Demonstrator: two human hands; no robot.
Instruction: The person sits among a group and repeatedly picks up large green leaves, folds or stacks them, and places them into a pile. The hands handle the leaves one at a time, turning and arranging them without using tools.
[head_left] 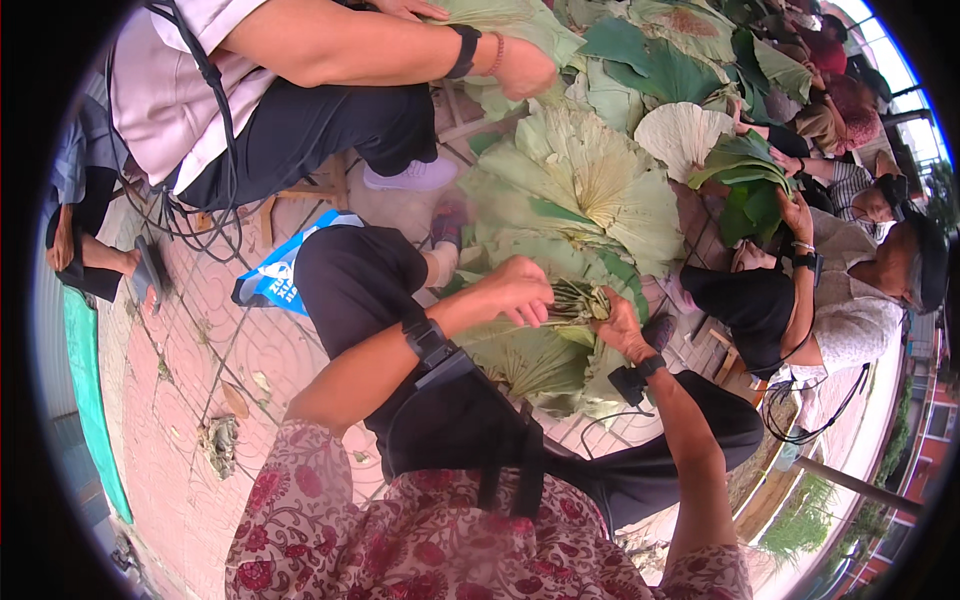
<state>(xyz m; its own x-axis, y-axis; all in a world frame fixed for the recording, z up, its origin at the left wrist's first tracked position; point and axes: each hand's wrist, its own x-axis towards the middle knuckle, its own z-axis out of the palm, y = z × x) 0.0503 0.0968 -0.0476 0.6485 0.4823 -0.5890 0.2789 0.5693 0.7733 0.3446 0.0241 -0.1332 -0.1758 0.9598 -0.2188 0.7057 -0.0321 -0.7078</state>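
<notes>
Across my lap and the ground before me lie large, pale green lotus leaves, overlapping, with veins fanning out. My right hand grips a gathered bundle of lotus leaves near its bunched stem ends. Just left of those stems is my left hand, its fingers curled and drawn together; whatever they hold, if anything, is too small to make out. Dark straps with small devices sit on both my wrists.
At upper left, another person's arm reaches over the leaves. On the right a seated person handles darker green leaves. A blue and white bag lies by my left knee; a crumpled dry leaf rests on the paving.
</notes>
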